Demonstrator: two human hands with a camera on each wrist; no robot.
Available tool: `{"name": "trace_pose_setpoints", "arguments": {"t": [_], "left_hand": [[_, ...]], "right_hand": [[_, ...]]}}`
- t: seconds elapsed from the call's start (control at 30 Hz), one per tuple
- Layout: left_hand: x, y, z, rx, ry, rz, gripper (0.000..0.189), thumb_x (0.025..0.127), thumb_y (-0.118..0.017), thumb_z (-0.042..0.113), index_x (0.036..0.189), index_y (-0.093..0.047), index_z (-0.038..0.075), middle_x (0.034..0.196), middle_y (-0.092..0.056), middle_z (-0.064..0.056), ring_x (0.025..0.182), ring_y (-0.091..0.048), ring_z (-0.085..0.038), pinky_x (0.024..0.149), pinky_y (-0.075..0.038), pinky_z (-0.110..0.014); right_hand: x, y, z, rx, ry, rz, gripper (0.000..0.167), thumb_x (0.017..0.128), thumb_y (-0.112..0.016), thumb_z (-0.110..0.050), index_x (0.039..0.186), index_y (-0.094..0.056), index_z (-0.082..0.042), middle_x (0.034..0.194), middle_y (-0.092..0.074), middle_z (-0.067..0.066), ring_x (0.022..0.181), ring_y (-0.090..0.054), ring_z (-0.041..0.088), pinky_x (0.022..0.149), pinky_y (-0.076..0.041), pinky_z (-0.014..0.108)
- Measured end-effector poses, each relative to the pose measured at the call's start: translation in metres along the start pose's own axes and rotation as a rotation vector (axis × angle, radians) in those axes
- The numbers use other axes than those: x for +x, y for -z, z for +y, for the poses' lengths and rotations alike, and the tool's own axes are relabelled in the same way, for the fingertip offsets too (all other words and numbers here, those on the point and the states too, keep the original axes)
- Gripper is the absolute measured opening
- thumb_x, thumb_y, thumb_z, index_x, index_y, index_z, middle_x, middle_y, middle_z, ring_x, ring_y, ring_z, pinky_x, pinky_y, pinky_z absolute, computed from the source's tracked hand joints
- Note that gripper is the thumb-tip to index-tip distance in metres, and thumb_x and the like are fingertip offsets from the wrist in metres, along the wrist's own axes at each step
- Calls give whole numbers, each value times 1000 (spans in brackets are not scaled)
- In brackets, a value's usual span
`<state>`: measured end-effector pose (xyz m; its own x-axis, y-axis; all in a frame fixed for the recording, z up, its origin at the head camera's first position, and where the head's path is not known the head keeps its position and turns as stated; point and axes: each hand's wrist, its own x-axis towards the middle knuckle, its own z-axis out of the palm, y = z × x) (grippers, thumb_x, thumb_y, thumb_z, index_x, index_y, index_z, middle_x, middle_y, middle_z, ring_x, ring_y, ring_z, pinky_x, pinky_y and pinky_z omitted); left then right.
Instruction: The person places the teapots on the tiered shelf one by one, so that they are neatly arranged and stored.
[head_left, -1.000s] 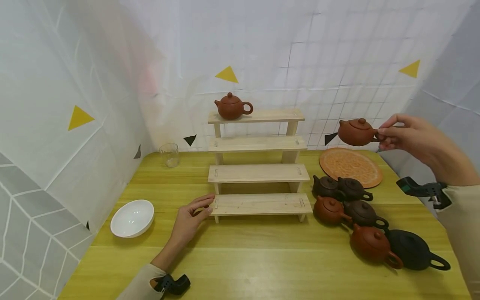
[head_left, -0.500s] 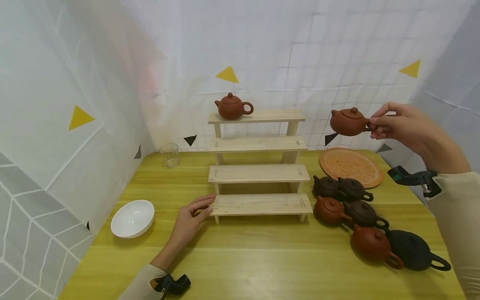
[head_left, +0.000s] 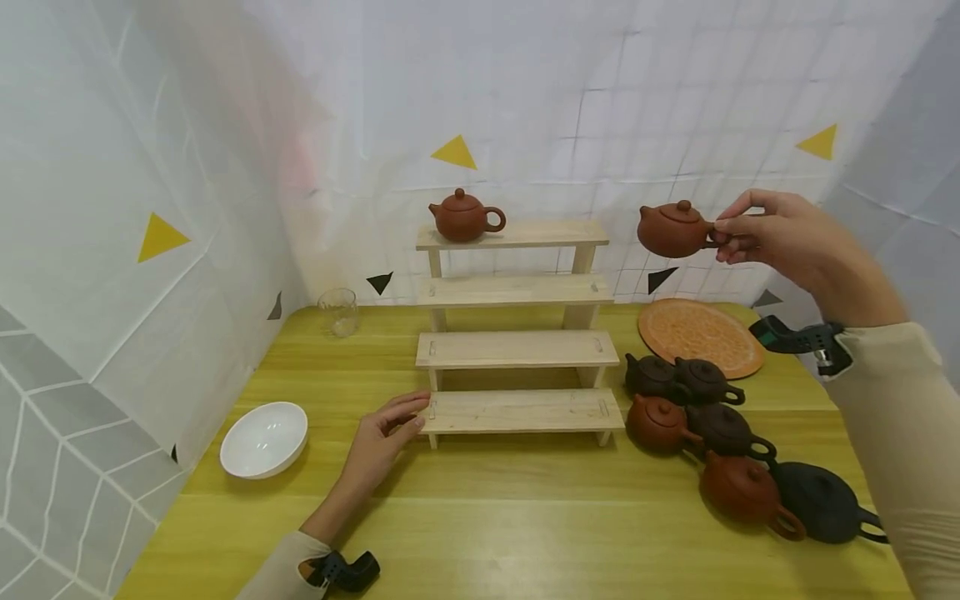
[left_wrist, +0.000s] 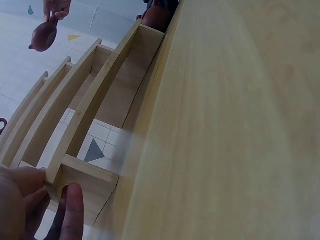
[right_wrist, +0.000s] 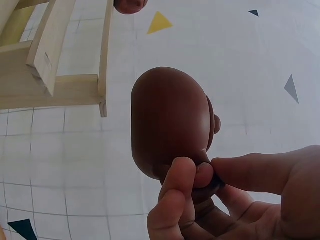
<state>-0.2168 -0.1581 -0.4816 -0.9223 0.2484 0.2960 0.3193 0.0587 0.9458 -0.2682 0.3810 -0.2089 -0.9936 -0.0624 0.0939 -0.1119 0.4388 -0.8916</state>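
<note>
My right hand (head_left: 795, 242) pinches a reddish-brown clay teapot (head_left: 672, 231) by its handle, in the air to the right of the stand's top step. The teapot's spout points left and its lid is on. In the right wrist view, the fingers (right_wrist: 179, 175) and thumb close on the handle, partly hiding it. My left hand (head_left: 382, 437) grips the left end of the lowest step of a four-step wooden stand (head_left: 517, 411). The left wrist view shows the thumb and fingers (left_wrist: 75, 210) around that end. A similar teapot (head_left: 459, 218) stands at the left of the top step.
Several dark and reddish teapots (head_left: 742, 490) cluster on the table right of the stand. Behind them lies a round orange mat (head_left: 701, 333). At left are a white bowl (head_left: 264, 440) and a clear glass cup (head_left: 339, 313). White sheets with coloured triangles surround the table.
The right hand has carried the teapot left and upward, closer to the stand's top step. The left hand has stayed at the lowest step.
</note>
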Motion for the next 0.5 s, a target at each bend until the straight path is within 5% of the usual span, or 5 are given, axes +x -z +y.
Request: {"name": "trace_pose_setpoints", "arguments": {"t": [0.5], "left_hand": [[0, -1, 1, 4, -11, -14, 31, 102, -69, 11, 131, -71, 0, 144, -60, -11, 111, -62, -33, 85, -58, -31]], "right_hand": [[21, -18, -20, 65, 2, -5, 16, 109, -55, -15, 114, -49, 0, 97, -64, 9, 77, -65, 19, 73, -59, 27]]}}
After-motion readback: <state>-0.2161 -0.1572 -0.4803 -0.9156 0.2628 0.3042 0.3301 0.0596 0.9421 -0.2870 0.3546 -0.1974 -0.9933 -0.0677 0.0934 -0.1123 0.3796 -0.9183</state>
